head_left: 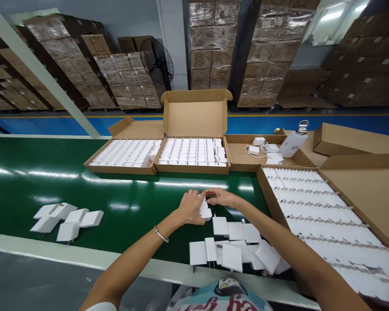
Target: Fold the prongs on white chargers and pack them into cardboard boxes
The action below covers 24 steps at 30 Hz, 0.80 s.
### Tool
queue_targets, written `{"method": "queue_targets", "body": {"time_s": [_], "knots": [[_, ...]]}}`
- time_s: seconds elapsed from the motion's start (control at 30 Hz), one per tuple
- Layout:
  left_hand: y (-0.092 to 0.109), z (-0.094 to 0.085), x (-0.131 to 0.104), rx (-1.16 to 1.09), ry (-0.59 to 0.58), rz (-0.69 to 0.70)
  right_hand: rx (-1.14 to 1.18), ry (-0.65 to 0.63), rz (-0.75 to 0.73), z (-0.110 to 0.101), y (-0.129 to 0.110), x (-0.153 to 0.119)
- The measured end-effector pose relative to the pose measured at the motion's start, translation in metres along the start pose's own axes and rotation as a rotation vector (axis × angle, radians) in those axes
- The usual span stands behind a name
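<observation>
Along the top of the frame, tall stacks of cartons [210, 65], many in clear film. Across the middle, a long green work surface [13, 190]. At right, a large open box [272, 196], packed with rows of white pronged blocks; above centre, a middle box [192, 169] and, just beside it, a left box [119, 169], both similarly filled. Lower right of centre, a spread of loose blocks [231, 258]; at lower left, a smaller cluster [68, 231]. In the centre, left hand [192, 208] closed around a few held blocks [205, 211]; right hand [219, 197] with bent fingers at their upper edge, impossible to tell whether pinching or merely touching. Apparently in hand: bunching or lining up those few. Probably called for next: a steady left-hand hold, with light right-hand pressure against slipping.
</observation>
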<state>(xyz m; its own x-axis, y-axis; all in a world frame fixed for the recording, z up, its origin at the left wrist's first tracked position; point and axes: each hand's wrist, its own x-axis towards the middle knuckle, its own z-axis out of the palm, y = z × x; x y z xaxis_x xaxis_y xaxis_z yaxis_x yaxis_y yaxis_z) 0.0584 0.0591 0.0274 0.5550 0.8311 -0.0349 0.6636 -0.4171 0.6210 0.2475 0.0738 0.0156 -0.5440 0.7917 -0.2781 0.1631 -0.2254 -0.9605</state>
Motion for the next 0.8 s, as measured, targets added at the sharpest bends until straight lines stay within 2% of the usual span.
{"method": "queue_targets", "body": {"time_s": [0.1,0.17,0.27,0.33,0.4,0.53,0.7,0.8], "knots": [[-0.011,-0.009,-0.007,-0.303,0.069,-0.088,0.018,0.154,-0.089,0.003,-0.006,-0.006],[-0.014,-0.014,-0.018,-0.470,0.071,-0.092,0.128,0.162,-0.180,0.012,-0.017,-0.010],[-0.008,-0.015,-0.037,-1.126,0.058,-0.079,0.248,0.119,-0.297,0.033,-0.041,-0.013],[0.000,-0.013,-0.048,-1.585,0.043,-0.090,0.228,0.116,-0.359,0.048,-0.058,-0.012],[0.007,-0.010,-0.055,-1.843,0.014,-0.097,0.157,0.123,-0.397,0.061,-0.071,-0.009],[0.010,-0.009,-0.057,-2.077,-0.046,-0.061,-0.010,0.108,-0.413,0.079,-0.086,-0.004],[0.005,-0.008,-0.055,-2.172,-0.010,-0.045,-0.306,0.142,-0.402,0.087,-0.092,0.003],[0.005,-0.007,-0.055,-2.147,-0.031,-0.023,-0.246,0.208,-0.356,0.087,-0.092,0.010]]}}
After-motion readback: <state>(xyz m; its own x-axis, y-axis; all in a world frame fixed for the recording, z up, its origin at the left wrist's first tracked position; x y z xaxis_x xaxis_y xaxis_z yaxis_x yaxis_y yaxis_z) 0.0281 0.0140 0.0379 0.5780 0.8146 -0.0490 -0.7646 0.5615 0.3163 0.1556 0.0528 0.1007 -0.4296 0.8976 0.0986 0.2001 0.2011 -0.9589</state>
